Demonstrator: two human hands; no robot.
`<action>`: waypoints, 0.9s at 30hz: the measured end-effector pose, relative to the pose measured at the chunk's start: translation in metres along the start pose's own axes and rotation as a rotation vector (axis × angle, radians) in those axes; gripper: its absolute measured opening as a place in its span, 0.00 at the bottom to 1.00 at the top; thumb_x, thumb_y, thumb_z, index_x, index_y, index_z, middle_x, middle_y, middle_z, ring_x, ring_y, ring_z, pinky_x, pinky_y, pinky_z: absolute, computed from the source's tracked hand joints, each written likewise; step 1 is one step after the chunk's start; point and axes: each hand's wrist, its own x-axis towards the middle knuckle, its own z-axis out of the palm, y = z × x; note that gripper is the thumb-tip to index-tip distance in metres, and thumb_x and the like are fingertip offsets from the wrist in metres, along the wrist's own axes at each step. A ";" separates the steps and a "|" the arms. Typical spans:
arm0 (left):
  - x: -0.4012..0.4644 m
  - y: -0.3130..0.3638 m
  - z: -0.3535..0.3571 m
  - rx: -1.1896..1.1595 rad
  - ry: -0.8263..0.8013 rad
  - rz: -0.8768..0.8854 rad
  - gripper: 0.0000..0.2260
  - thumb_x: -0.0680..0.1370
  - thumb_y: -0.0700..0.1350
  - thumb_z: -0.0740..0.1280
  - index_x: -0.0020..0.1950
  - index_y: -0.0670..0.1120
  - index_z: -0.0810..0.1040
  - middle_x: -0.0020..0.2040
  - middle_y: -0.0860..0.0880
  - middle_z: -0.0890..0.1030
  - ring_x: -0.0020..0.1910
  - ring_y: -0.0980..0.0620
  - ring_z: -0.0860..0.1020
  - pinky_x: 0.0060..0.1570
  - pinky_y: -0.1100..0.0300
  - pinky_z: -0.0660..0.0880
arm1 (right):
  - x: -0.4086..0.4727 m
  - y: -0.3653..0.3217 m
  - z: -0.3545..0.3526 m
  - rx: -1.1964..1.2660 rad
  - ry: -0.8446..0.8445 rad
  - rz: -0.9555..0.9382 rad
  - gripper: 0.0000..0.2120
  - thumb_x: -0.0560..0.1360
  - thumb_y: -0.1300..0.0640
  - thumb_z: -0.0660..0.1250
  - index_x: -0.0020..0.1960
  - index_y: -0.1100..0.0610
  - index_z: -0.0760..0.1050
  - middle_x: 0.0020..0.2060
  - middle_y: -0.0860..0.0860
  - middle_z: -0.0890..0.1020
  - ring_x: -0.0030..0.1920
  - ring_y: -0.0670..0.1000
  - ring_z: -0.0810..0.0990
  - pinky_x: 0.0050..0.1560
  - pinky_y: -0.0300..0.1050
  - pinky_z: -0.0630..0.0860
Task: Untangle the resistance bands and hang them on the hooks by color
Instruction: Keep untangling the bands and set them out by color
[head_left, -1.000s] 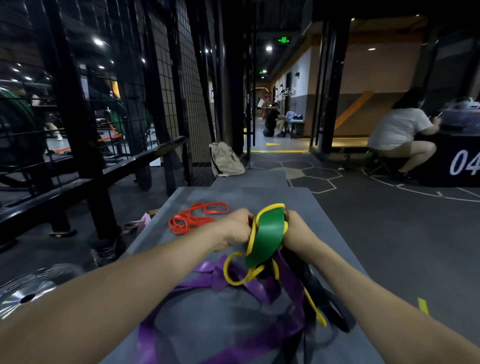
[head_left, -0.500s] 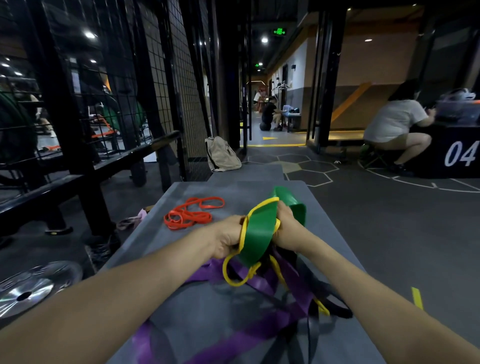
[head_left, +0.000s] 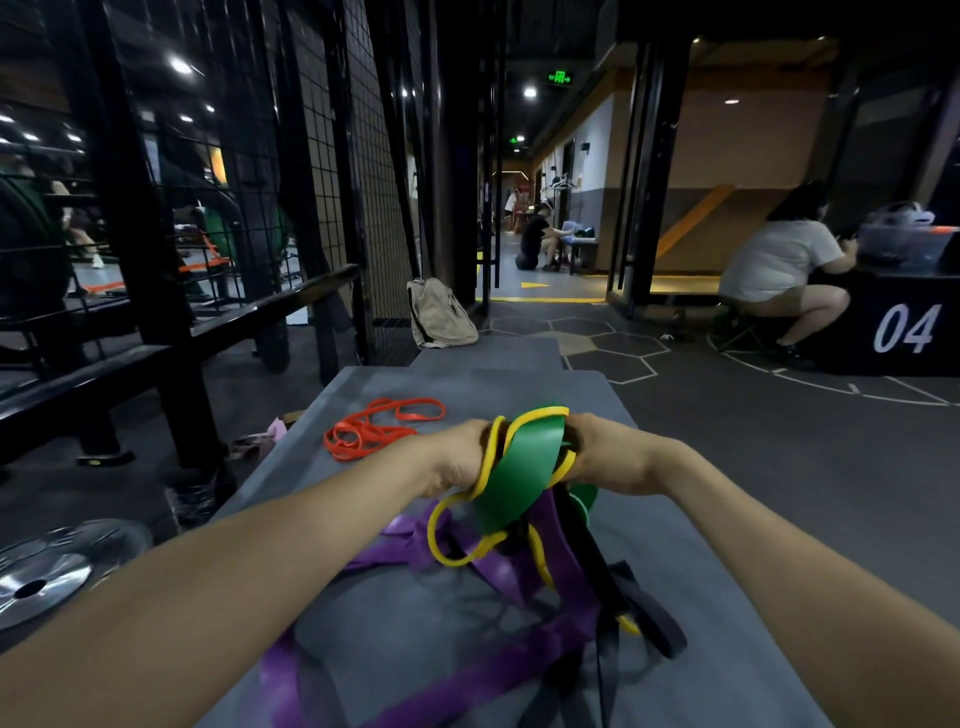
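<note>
Fingers of both the left hand (head_left: 457, 457) and right hand (head_left: 605, 457) clamp the green band (head_left: 524, 473) above the bench (head_left: 467, 384), near the orange band (head_left: 379, 426); pulling could tighten the yellow band (head_left: 441, 535) around it.

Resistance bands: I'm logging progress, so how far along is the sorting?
Early. Done: the orange band lies apart on the grey mat. In hand: left hand and right hand grip the green band and yellow band knot. Left: purple band and black band tangled; nothing hung.
</note>
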 end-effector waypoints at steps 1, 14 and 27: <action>0.001 0.001 0.000 0.021 0.013 -0.006 0.10 0.73 0.31 0.69 0.52 0.40 0.78 0.38 0.51 0.78 0.41 0.54 0.73 0.33 0.67 0.72 | -0.001 0.003 -0.002 0.052 -0.030 0.005 0.19 0.70 0.71 0.69 0.58 0.58 0.75 0.53 0.50 0.82 0.53 0.48 0.81 0.52 0.38 0.78; 0.025 0.023 -0.004 0.352 0.351 -0.208 0.09 0.76 0.35 0.60 0.54 0.38 0.77 0.55 0.39 0.79 0.57 0.45 0.77 0.50 0.55 0.72 | 0.022 -0.039 0.011 0.362 0.380 0.188 0.17 0.67 0.47 0.74 0.38 0.60 0.74 0.35 0.54 0.80 0.37 0.51 0.78 0.39 0.46 0.74; 0.024 0.033 -0.019 0.407 0.542 -0.173 0.02 0.72 0.42 0.67 0.40 0.48 0.79 0.47 0.43 0.81 0.49 0.43 0.79 0.45 0.54 0.76 | 0.015 -0.022 -0.009 0.262 0.744 0.325 0.09 0.70 0.55 0.71 0.38 0.60 0.74 0.33 0.56 0.78 0.38 0.55 0.78 0.41 0.47 0.71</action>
